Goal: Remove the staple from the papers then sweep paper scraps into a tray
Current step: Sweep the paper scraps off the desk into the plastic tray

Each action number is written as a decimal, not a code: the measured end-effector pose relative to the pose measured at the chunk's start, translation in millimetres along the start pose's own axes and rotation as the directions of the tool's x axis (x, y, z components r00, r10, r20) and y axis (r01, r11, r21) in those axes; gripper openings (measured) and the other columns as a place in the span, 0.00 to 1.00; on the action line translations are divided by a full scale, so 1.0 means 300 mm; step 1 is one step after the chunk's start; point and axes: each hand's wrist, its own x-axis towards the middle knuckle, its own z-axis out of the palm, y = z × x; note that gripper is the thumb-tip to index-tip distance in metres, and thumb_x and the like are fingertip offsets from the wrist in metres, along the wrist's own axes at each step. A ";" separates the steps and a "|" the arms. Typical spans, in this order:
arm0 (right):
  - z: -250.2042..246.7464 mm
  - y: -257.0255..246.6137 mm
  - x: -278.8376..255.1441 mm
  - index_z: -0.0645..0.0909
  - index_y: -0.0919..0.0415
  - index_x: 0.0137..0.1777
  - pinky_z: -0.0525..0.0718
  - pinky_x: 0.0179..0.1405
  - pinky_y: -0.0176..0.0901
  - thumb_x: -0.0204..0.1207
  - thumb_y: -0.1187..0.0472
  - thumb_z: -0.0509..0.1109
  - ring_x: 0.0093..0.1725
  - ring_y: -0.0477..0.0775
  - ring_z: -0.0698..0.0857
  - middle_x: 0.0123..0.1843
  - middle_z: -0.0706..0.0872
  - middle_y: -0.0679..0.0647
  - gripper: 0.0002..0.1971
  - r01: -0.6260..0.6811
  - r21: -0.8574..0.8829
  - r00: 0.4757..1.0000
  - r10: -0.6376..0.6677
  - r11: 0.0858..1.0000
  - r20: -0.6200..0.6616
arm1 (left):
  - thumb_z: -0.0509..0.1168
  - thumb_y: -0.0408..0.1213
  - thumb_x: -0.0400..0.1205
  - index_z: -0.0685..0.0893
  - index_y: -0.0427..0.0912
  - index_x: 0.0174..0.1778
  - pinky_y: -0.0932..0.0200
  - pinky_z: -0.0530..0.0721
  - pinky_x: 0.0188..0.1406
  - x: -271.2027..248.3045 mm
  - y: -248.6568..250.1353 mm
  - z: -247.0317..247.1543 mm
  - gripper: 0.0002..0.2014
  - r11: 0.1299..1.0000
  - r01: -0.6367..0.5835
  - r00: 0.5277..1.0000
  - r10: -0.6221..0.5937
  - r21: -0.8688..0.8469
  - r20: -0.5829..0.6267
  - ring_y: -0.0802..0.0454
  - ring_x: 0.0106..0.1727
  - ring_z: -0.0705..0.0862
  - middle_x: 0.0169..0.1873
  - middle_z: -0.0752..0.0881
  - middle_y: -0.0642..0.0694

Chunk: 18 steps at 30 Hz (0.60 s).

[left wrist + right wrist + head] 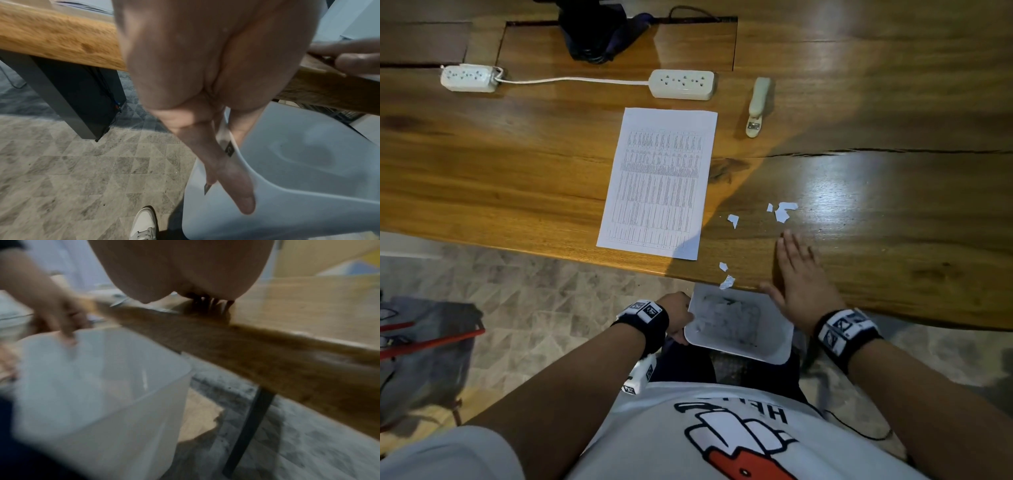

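The long varnished wooden table (517, 164) carries a printed white paper sheet (658, 181) near its front edge. A pale translucent plastic tray (777, 339) is held just below that edge, the left hand (677, 317) gripping its left rim. The right hand (799, 274) lies flat on the tabletop, fingers straight and together. Small torn white paper scraps (782, 211) are scattered between sheet and hand, one overhanging the tray
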 end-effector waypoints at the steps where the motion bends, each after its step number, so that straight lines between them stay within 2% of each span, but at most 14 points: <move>1: 0.029 -0.021 -0.038 0.35 0.62 0.90 0.43 0.90 0.63 0.87 0.31 0.47 0.91 0.61 0.35 0.92 0.33 0.61 0.45 0.080 -0.017 0.996 -0.079 0.997 0.029 | 0.65 0.30 0.87 0.89 0.29 0.66 0.52 0.97 0.32 -0.004 0.000 0.000 0.15 1.000 -0.001 1.000 0.001 -0.011 -0.003 0.43 0.37 0.97 0.60 0.94 0.31; 3: 0.084 -0.064 -0.132 0.41 0.62 0.91 0.45 0.87 0.63 0.88 0.33 0.44 0.92 0.61 0.40 0.93 0.38 0.61 0.42 0.320 -0.016 0.943 -0.317 0.947 0.103 | 0.65 0.30 0.86 0.90 0.27 0.65 0.44 0.98 0.44 0.002 -0.006 -0.003 0.16 1.000 -0.017 1.000 0.017 0.001 0.005 0.34 0.45 0.97 0.59 0.95 0.29; 4: 0.098 -0.070 -0.169 0.44 0.61 0.91 0.47 0.87 0.62 0.89 0.34 0.43 0.92 0.60 0.43 0.93 0.43 0.60 0.40 0.429 -0.012 0.896 -0.424 0.903 0.134 | 0.65 0.30 0.86 0.90 0.27 0.65 0.43 0.98 0.48 0.002 -0.006 -0.005 0.16 1.000 -0.024 1.000 0.024 0.013 0.006 0.32 0.50 0.97 0.59 0.95 0.29; 5: 0.100 -0.057 -0.181 0.47 0.60 0.91 0.47 0.87 0.61 0.90 0.35 0.44 0.92 0.59 0.47 0.93 0.46 0.59 0.39 0.476 -0.021 0.873 -0.470 0.879 0.128 | 0.64 0.30 0.86 0.90 0.28 0.65 0.46 0.98 0.46 0.005 -0.007 -0.006 0.16 1.000 -0.023 1.000 0.023 0.010 0.005 0.31 0.53 0.96 0.59 0.95 0.29; 6: 0.086 -0.030 -0.169 0.47 0.59 0.92 0.46 0.88 0.60 0.90 0.36 0.45 0.92 0.58 0.49 0.93 0.47 0.58 0.38 0.436 -0.016 0.897 -0.434 0.900 0.087 | 0.63 0.29 0.86 0.90 0.28 0.66 0.48 0.98 0.44 0.009 -0.008 -0.006 0.16 1.000 -0.023 1.000 0.023 0.003 0.011 0.30 0.54 0.96 0.59 0.95 0.29; 8: 0.027 0.054 -0.090 0.46 0.57 0.92 0.46 0.90 0.58 0.90 0.37 0.52 0.92 0.57 0.47 0.93 0.45 0.56 0.39 0.147 0.061 0.989 -0.145 0.987 -0.029 | 0.64 0.28 0.86 0.90 0.28 0.66 0.44 0.98 0.48 0.013 -0.004 -0.006 0.16 1.000 -0.017 0.999 0.017 0.004 0.031 0.31 0.51 0.97 0.58 0.95 0.28; 9: -0.013 0.109 -0.044 0.46 0.58 0.92 0.48 0.90 0.60 0.89 0.37 0.54 0.92 0.57 0.46 0.93 0.45 0.56 0.40 -0.017 0.111 0.997 0.026 0.994 -0.073 | 0.65 0.28 0.86 0.90 0.27 0.66 0.40 0.98 0.50 0.015 -0.003 -0.004 0.15 1.000 -0.012 0.999 0.012 0.002 0.045 0.32 0.48 0.97 0.58 0.95 0.28; 10: -0.054 0.162 -0.002 0.46 0.59 0.92 0.50 0.90 0.63 0.89 0.37 0.53 0.92 0.58 0.46 0.93 0.45 0.57 0.40 -0.149 0.144 0.982 0.163 0.978 -0.094 | 0.66 0.27 0.86 0.90 0.26 0.66 0.37 0.98 0.51 0.019 -0.003 0.000 0.15 1.000 -0.014 0.998 0.014 0.005 0.057 0.33 0.46 0.97 0.58 0.95 0.28; 11: -0.080 0.204 0.034 0.46 0.61 0.92 0.51 0.90 0.65 0.89 0.36 0.50 0.92 0.59 0.46 0.93 0.45 0.58 0.40 -0.234 0.147 0.962 0.251 0.961 -0.106 | 0.67 0.27 0.85 0.90 0.26 0.66 0.35 0.97 0.52 0.025 -0.004 0.002 0.15 1.000 -0.015 0.998 0.014 0.012 0.062 0.32 0.47 0.97 0.59 0.95 0.27; 12: -0.098 0.220 0.058 0.46 0.62 0.92 0.51 0.89 0.65 0.89 0.34 0.47 0.92 0.59 0.45 0.93 0.44 0.58 0.41 -0.266 0.130 0.955 0.279 0.955 -0.096 | 0.67 0.27 0.85 0.90 0.25 0.66 0.33 0.96 0.54 0.027 -0.003 0.004 0.16 1.000 -0.019 0.998 0.018 0.018 0.062 0.30 0.50 0.97 0.58 0.94 0.27; 14: -0.079 0.184 0.054 0.42 0.62 0.92 0.48 0.90 0.64 0.88 0.32 0.43 0.92 0.59 0.40 0.93 0.39 0.59 0.43 -0.188 0.069 0.981 0.190 0.980 -0.028 | 0.64 0.28 0.85 0.90 0.25 0.66 0.37 0.98 0.50 0.029 -0.002 0.005 0.17 1.000 -0.019 0.998 0.018 0.012 0.066 0.30 0.48 0.97 0.56 0.95 0.25; 15: -0.047 0.142 0.022 0.39 0.61 0.91 0.45 0.90 0.62 0.88 0.31 0.41 0.91 0.59 0.37 0.93 0.36 0.59 0.43 -0.108 0.042 0.994 0.108 0.993 0.004 | 0.63 0.28 0.86 0.89 0.25 0.66 0.43 0.99 0.41 0.029 0.002 0.005 0.17 1.000 -0.020 0.998 0.019 0.006 0.064 0.34 0.40 0.97 0.56 0.94 0.25; 17: 0.012 0.054 -0.082 0.38 0.60 0.91 0.42 0.90 0.60 0.87 0.32 0.34 0.91 0.58 0.36 0.92 0.35 0.58 0.42 0.099 0.028 0.991 -0.101 0.995 0.089 | 0.61 0.27 0.88 0.88 0.25 0.68 0.58 0.92 0.22 0.027 0.014 0.004 0.16 1.000 -0.028 0.998 0.027 0.004 0.053 0.49 0.25 0.93 0.57 0.94 0.25; 18: 0.034 0.024 -0.133 0.40 0.60 0.91 0.42 0.89 0.59 0.87 0.33 0.32 0.92 0.58 0.39 0.92 0.37 0.58 0.40 0.210 0.036 0.968 -0.213 0.977 0.136 | 0.60 0.27 0.88 0.87 0.26 0.68 0.64 0.88 0.18 0.027 0.016 0.001 0.16 0.999 -0.031 0.999 0.031 0.007 0.044 0.55 0.21 0.91 0.57 0.93 0.26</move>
